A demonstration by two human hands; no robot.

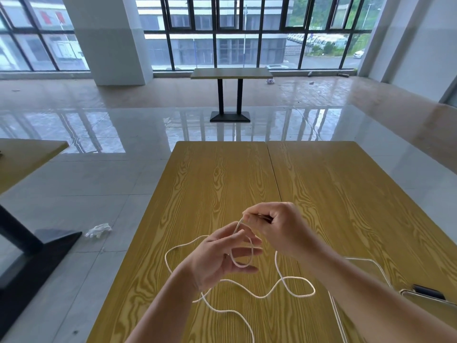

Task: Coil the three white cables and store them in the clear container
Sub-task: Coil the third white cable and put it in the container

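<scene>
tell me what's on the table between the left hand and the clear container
In the head view, loose loops of the white cable lie on the wooden table between the left hand and the clear container, with the right forearm crossing above.

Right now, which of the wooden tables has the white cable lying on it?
The near table under the hands; the white cable snakes across it. The far window table and left table lack it.
</scene>
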